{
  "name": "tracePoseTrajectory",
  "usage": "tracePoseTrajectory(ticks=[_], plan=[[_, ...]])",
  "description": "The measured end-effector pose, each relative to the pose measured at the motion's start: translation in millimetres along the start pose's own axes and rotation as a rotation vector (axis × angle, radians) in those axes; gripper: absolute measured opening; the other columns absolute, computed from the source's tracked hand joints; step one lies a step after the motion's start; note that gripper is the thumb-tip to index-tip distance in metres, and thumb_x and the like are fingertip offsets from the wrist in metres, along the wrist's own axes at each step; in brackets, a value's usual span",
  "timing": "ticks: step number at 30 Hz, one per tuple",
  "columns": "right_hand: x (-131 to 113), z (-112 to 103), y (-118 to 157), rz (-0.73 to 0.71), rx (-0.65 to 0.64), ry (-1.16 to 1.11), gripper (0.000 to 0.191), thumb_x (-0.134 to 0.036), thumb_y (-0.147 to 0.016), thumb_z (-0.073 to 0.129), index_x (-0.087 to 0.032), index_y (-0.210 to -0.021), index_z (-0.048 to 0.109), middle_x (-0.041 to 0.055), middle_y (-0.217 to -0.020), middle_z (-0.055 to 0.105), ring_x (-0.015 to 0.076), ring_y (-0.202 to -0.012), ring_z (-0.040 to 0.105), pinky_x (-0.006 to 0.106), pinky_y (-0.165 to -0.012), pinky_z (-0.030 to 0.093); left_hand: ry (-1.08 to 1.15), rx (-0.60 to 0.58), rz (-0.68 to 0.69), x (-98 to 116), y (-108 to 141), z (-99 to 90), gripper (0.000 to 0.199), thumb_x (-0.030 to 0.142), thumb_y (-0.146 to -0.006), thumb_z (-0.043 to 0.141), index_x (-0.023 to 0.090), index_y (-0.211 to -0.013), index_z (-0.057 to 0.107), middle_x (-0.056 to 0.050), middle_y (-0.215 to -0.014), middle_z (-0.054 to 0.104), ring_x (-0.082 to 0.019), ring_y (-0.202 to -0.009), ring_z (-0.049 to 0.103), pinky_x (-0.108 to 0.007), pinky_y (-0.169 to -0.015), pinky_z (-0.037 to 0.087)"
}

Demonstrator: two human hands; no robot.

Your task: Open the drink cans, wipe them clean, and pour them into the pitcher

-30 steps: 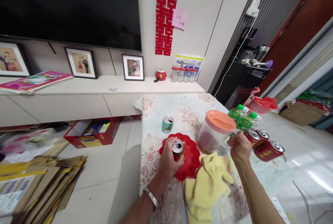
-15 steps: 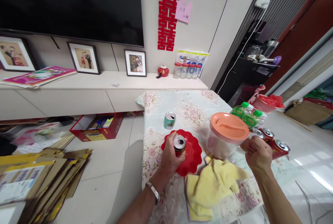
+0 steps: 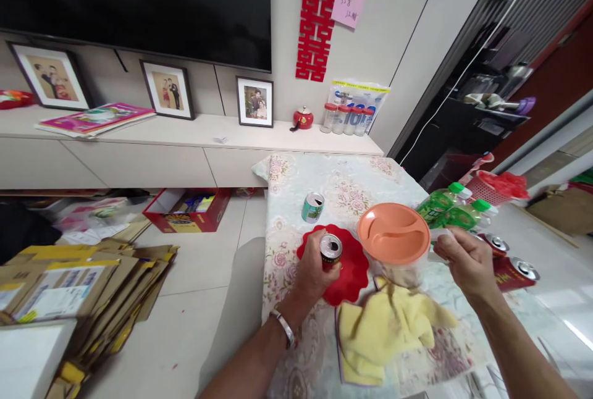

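Observation:
My left hand [image 3: 312, 270] is wrapped round an opened drink can [image 3: 330, 248], dark red with a silver top, held upright over a red scalloped plate [image 3: 356, 269]. Behind the plate stands a small green can [image 3: 313, 207], also opened. My right hand [image 3: 467, 260] is closed on the handle of a clear plastic pitcher with an orange lid [image 3: 393, 235]. The lid faces me and hides most of the pitcher's body, so I cannot tell if its base touches the table. A crumpled yellow cloth [image 3: 393, 334] lies just in front of the pitcher.
Green-capped bottles [image 3: 440, 202] and several red cans [image 3: 516, 272] stand on the right of the flowered tablecloth [image 3: 296, 349]. Beyond the table runs a low white cabinet [image 3: 185, 136] with framed photos and glass jars [image 3: 345, 121]. Flattened cardboard [image 3: 115, 288] covers the floor at left.
The pitcher has tipped so that its lid faces me more and its body shows less. My left hand keeps the can over the plate. The whole view has shifted slightly.

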State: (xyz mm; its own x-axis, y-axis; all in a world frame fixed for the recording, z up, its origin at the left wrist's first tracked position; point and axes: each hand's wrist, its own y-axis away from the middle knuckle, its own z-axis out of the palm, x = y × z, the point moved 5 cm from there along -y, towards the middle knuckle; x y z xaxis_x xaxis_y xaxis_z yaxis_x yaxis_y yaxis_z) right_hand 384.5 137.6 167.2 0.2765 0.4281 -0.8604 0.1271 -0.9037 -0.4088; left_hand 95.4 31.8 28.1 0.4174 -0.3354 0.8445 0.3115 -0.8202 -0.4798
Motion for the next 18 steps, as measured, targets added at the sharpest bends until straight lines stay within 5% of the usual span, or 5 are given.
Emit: tracePoseTrajectory(ticks=[18], plan=[[-37, 33, -4, -0.172, -0.258, 0.303, 0.055, -0.068, -0.086, 0.07, -0.022, -0.058, 0.055, -0.0029, -0.054, 0.045, 0.0117, -0.05, 0.042, 0.028, -0.048, 0.031, 0.021, -0.01, -0.018, -1, 1, 1.2, 0.079, 0.014, -0.074, 0.072, 0.021, -0.146, 0.04, -0.015, -0.137, 0.06, -0.033, -0.133, 0.06, -0.052, -0.115, 0.051]])
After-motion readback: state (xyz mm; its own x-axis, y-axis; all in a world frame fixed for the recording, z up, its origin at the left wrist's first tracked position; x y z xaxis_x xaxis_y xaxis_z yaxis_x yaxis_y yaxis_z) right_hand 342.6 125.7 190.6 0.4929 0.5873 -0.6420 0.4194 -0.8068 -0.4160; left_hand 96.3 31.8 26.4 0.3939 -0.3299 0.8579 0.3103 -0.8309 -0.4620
